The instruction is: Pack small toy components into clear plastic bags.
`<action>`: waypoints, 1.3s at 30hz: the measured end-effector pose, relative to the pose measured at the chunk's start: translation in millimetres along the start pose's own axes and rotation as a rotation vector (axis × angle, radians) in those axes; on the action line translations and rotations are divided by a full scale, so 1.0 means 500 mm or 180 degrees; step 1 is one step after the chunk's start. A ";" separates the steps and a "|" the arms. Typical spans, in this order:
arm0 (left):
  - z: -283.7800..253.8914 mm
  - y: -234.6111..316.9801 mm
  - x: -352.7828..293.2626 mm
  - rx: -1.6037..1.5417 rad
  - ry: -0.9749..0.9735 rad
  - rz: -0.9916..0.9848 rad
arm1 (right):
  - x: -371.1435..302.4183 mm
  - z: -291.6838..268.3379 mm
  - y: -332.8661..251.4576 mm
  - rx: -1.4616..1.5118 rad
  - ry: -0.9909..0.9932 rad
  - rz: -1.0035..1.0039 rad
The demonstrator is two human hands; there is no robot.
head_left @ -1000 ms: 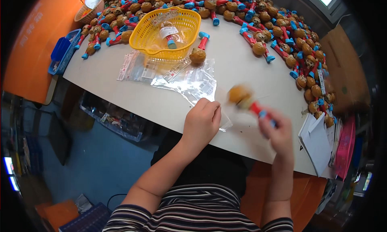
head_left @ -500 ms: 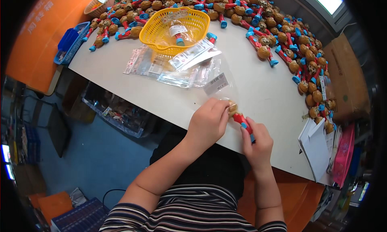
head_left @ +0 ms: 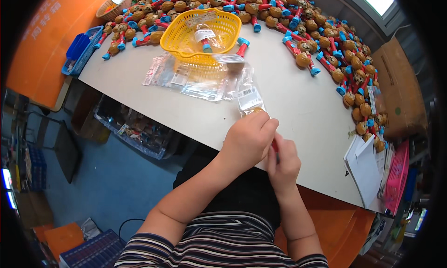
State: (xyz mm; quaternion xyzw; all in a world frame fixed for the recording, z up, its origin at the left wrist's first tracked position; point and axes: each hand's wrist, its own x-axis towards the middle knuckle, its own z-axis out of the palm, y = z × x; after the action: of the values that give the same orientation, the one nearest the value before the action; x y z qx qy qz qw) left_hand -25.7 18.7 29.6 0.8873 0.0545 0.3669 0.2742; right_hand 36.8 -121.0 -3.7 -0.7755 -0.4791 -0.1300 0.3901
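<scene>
My left hand (head_left: 249, 137) is closed on a clear plastic bag (head_left: 250, 98) with a white printed label, near the table's front edge. Just beyond its fingers, the brown round head of a toy (head_left: 255, 110) shows inside the bag. My right hand (head_left: 285, 163) is closed round the toy's red handle, of which only a sliver shows between the hands. The handle's lower end is hidden by my fingers. Flat clear bags (head_left: 195, 84) lie farther off, in front of a yellow basket (head_left: 168, 41) that holds a bagged toy (head_left: 205, 35).
Many similar toys (head_left: 335, 49) are heaped along the table's back and right side. A blue basket (head_left: 88, 58) is at the left edge. White papers (head_left: 363, 172) and a pink basket (head_left: 397, 175) are at the right, by a cardboard box (head_left: 398, 86).
My right hand has moved up and left, close against the left one. The toy's head is farther into the bag. The white printed strips before the yellow basket now show less.
</scene>
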 end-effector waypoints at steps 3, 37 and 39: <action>-0.010 -0.007 -0.011 0.0058 0.0108 -0.0231 | -0.003 -0.015 0.009 0.1628 -0.0034 0.1741; -0.036 0.014 -0.085 -0.0500 -0.0263 -0.0541 | -0.010 -0.016 0.031 0.0675 -0.0394 0.0224; -0.034 0.017 -0.087 -0.0493 -0.0215 -0.0526 | -0.009 -0.019 0.028 0.0722 -0.0586 0.0525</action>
State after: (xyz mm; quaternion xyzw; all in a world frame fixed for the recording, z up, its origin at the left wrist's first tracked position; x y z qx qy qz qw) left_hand -69.7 6.4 17.0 0.8678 0.0897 0.3160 0.3729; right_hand 47.8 -133.9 -6.8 -0.7719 -0.4591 0.0289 0.4389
